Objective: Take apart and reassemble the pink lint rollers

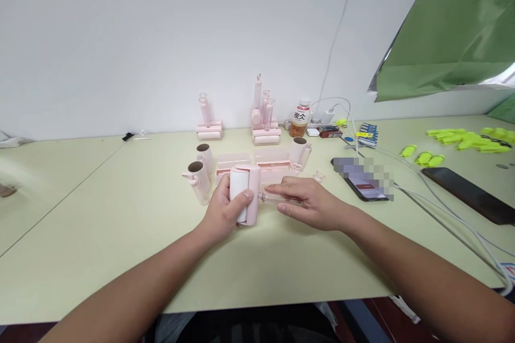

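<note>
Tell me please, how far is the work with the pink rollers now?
Done, it seems: assembled rollers stand upright by the wall. In hand: the left hand grips a white roll in its pink cover, while the right hand holds its clear handle. Left: three loose rolls and pink covers lie behind the hands.

From my hands, I see roller cores [200, 171] at eleven o'clock, bottle [300, 117] at one, phone [364, 183] at three.

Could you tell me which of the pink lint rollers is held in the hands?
The lint roller at the table's near middle, gripped by the left hand; the rest stand untouched behind it.
</note>
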A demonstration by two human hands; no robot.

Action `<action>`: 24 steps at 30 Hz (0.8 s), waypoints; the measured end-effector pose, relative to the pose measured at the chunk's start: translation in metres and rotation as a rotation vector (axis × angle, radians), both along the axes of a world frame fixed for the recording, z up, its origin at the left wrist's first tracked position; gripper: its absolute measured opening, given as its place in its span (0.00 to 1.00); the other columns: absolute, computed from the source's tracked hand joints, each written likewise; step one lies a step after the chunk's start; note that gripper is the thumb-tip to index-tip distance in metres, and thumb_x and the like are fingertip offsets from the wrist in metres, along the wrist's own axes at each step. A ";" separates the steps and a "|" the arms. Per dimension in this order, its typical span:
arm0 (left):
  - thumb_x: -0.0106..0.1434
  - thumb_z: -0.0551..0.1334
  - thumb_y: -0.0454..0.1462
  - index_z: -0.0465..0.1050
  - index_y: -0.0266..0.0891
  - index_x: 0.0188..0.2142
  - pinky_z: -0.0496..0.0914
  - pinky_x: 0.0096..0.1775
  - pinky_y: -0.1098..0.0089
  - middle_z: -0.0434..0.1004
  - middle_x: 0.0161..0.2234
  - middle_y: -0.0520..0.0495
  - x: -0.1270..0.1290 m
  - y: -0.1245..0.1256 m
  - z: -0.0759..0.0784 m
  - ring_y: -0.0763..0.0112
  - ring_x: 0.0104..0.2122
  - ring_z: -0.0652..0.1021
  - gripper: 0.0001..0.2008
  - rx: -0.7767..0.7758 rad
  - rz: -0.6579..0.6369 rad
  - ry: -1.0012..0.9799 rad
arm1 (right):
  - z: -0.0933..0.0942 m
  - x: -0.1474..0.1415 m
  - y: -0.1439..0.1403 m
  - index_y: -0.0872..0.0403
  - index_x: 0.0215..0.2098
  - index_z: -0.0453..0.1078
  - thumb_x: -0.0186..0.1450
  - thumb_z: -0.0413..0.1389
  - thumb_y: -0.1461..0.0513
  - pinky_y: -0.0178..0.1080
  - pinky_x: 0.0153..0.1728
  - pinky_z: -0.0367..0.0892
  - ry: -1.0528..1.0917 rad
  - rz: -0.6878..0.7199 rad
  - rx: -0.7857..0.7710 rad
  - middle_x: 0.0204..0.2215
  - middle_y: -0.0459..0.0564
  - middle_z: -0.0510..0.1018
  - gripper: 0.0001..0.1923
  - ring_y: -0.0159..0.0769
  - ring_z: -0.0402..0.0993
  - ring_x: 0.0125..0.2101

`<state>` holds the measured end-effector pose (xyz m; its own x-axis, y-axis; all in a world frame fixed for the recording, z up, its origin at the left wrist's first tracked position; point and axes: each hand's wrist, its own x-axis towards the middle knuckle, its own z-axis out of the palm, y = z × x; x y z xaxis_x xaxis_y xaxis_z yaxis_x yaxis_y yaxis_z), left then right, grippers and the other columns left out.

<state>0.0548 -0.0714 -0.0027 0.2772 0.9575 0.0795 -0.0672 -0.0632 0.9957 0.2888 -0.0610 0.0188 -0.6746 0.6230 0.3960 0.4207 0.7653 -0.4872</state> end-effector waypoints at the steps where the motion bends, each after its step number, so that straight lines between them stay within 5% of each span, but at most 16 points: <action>1: 0.60 0.63 0.51 0.60 0.41 0.53 0.63 0.16 0.75 0.70 0.30 0.50 0.000 0.000 0.000 0.69 0.23 0.74 0.27 0.005 0.001 0.006 | 0.000 0.000 0.000 0.54 0.58 0.69 0.69 0.54 0.57 0.36 0.32 0.65 -0.002 -0.005 0.007 0.30 0.49 0.72 0.20 0.33 0.69 0.29; 14: 0.59 0.63 0.50 0.60 0.41 0.45 0.63 0.13 0.72 0.67 0.24 0.54 0.002 0.002 0.002 0.70 0.17 0.71 0.22 -0.043 0.008 -0.114 | -0.004 -0.002 0.002 0.53 0.52 0.71 0.65 0.59 0.64 0.38 0.35 0.68 0.193 -0.033 0.173 0.34 0.50 0.70 0.17 0.35 0.69 0.34; 24: 0.60 0.63 0.47 0.61 0.40 0.44 0.68 0.19 0.70 0.71 0.26 0.51 0.000 0.006 -0.006 0.65 0.22 0.76 0.19 -0.063 -0.028 -0.179 | -0.003 -0.003 0.000 0.54 0.51 0.70 0.65 0.59 0.62 0.37 0.32 0.68 0.173 -0.030 0.193 0.31 0.49 0.71 0.16 0.34 0.69 0.32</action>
